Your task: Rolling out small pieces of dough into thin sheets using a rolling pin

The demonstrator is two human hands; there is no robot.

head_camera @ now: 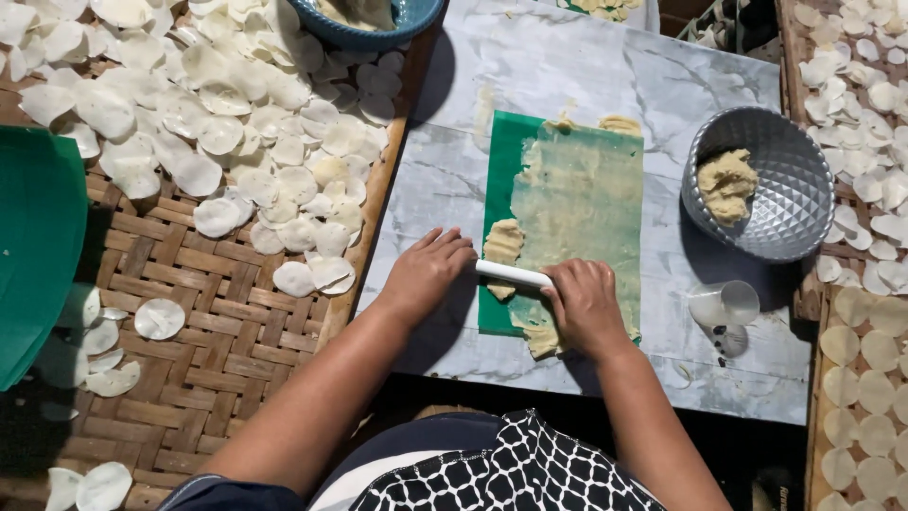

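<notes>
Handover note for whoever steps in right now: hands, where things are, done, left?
Left hand and right hand: both pressing the white roller, which lies across the green sheet on the marble board.
Done: dough layer spread thin over most of the sheet.
Left: thick lump by the roller; more dough in the silver bowl.
Finished discs lie on the woven tray.

Bare marble surface (567,66) lies open along the far edge and in the strip between the green sheet (501,142) and the left edge. Toward the right edge, the silver bowl (790,189) and the clear cup (726,303) obstruct passage.
</notes>
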